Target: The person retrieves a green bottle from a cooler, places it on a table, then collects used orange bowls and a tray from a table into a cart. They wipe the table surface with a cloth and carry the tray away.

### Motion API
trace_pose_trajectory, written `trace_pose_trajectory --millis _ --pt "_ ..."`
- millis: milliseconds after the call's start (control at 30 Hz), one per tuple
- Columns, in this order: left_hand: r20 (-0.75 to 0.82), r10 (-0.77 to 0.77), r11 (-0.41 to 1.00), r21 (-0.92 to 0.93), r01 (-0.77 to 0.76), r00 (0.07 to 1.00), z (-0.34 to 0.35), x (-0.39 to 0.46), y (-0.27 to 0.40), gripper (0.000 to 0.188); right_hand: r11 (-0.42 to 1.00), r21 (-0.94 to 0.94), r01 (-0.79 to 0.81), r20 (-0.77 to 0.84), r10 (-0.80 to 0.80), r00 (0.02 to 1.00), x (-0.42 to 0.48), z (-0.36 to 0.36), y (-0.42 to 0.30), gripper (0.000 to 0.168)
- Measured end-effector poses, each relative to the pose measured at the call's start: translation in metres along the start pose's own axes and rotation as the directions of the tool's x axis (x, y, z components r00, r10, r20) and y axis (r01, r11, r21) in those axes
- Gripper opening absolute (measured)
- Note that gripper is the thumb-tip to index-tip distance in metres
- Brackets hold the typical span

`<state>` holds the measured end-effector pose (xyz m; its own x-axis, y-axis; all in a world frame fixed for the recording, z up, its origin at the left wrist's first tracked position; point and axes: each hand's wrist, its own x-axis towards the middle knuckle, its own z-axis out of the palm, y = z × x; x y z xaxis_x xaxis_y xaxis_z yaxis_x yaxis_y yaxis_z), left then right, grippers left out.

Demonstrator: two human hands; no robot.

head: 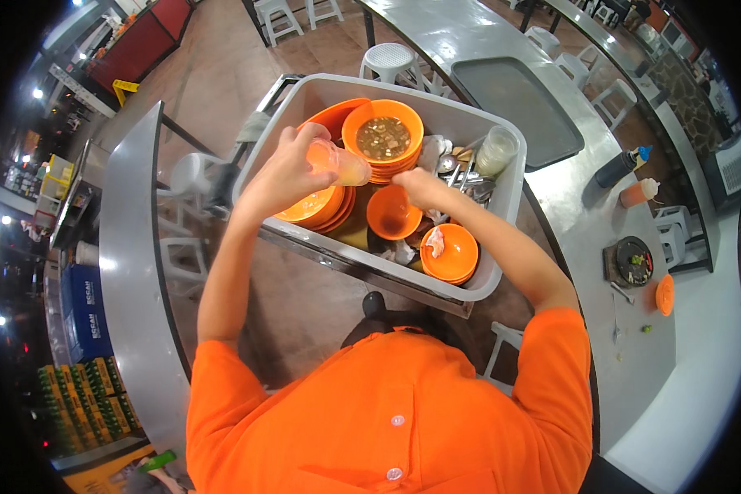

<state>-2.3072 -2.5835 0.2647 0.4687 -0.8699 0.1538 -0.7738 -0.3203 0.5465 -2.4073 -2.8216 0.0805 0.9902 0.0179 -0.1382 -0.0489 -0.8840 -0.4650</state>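
Observation:
My left hand [291, 162] grips a clear plastic cup [353, 170] lying on its side over the grey tub [511, 256], its base towards the right. My right hand [425, 188] is curled at the upper rim of a small orange bowl [394, 213] with dark residue inside; its fingertips are hidden. Behind the hands, a stack of orange bowls [383, 136] has brown broth with pale bits in the top one. More orange plates [315, 210] are stacked under my left wrist. A crumpled tissue [435, 242] rests in another orange bowl [454, 256] nearest me.
Used spoons [447, 163] and stacked clear cups [497, 151] fill the tub's right end. A grey tray [519, 111], sauce bottles [616, 168] and a black hot plate [633, 260] stand on the right-hand steel table [642, 364]. Another steel table [133, 247] is left; plastic stools [392, 58] stand around.

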Motion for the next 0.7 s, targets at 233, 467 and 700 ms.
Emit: trace_pose_trajectory --millis 233,467,700 --pt "0.000 0.076 0.967 -0.244 -0.074 0.997 0.038 -0.005 -0.039 0.050 0.959 0.275 0.065 -0.094 -0.041 0.995 -0.039 -0.055 -0.045 0.067" --pt "0.248 0.143 0.816 -0.577 0.028 0.958 0.103 0.051 0.007 0.055 0.932 0.334 0.143 -0.448 0.024 0.893 -0.087 -0.039 -0.045 0.082" --pt "-0.297 0.591 0.776 -0.044 -0.629 0.750 0.116 0.148 0.091 0.055 0.933 0.315 -0.177 -0.635 0.345 0.691 -0.183 -0.095 -0.008 0.054"
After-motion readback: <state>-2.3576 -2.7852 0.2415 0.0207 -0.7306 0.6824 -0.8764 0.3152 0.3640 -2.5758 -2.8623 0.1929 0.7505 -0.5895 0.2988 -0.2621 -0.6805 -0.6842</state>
